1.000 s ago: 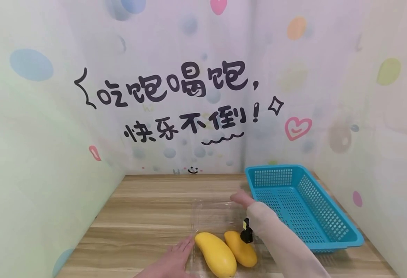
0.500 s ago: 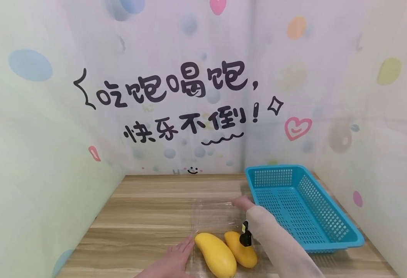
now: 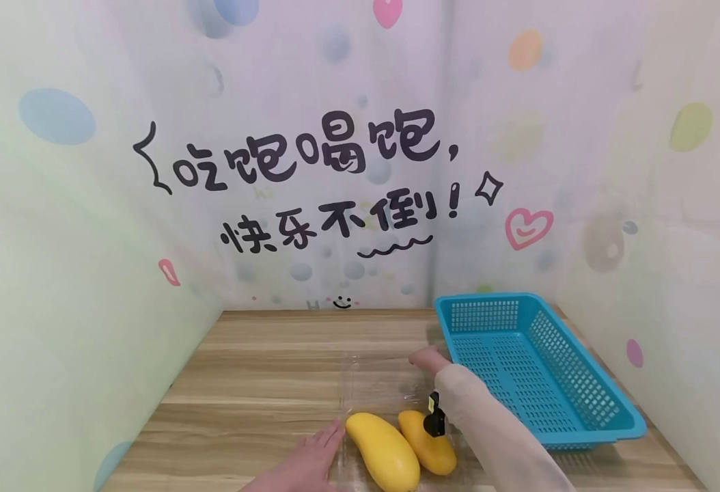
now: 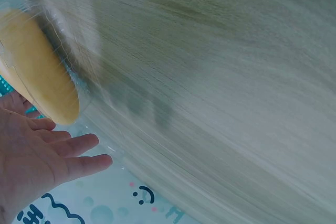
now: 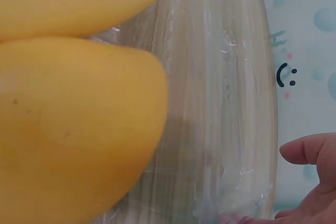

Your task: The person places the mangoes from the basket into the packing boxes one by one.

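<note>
Two yellow mangoes lie side by side in the open clear plastic clamshell box (image 3: 350, 471): the larger mango (image 3: 384, 454) on the left, the smaller mango (image 3: 434, 456) on the right. The box's clear lid (image 3: 375, 383) extends away toward the back wall. At the box's left side rests my left hand (image 3: 311, 456), its fingers straight and fingertips right at the plastic wall. My right hand (image 3: 429, 359) is at the lid's far right corner, thumb held apart; in the right wrist view its fingertips (image 5: 239, 217) reach the lid's edge.
A blue plastic basket (image 3: 538, 383) with perforated sides stands right of the box, close beside my right forearm. The wooden tabletop (image 3: 243, 383) ends at a patterned curtain wall (image 3: 311, 273) at the back and sides. A small black device (image 3: 436, 420) hangs under my right wrist.
My right hand has shifted slightly toward me at the lid's corner. The left hand, the mangoes and the box look unchanged.
</note>
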{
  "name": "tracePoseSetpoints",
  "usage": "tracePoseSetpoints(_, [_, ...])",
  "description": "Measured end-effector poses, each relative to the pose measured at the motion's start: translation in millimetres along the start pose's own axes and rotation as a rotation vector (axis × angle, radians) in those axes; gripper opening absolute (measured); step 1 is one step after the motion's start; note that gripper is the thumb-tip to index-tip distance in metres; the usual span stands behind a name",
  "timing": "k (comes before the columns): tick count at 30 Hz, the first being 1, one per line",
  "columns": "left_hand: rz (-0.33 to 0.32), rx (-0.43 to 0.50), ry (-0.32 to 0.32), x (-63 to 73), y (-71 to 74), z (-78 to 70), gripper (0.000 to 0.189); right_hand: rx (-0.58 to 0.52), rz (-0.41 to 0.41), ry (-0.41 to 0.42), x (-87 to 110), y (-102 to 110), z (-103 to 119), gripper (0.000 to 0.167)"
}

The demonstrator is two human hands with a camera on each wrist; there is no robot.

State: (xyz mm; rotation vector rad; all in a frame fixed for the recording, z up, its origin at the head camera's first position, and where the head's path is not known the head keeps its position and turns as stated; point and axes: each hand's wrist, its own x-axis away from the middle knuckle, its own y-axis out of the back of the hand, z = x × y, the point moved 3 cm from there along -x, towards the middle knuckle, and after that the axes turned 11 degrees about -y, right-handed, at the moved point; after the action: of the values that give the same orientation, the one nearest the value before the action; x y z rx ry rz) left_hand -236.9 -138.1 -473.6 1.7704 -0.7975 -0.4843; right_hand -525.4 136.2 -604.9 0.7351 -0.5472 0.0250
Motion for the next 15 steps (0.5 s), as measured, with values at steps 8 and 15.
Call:
tracePoseSetpoints(8, [-0.006, 0.019, -0.001, -1.3, -1.6, 0.0, 0.096, -0.146, -0.009, 0.034, 190.7, 48, 59, 0.072])
tracePoseSetpoints(15, [-0.009, 0.027, 0.007, -1.9, -2.8, 0.3, 0.098, -0.155, -0.033, 0.158, 173.1, 62, 72, 0.068])
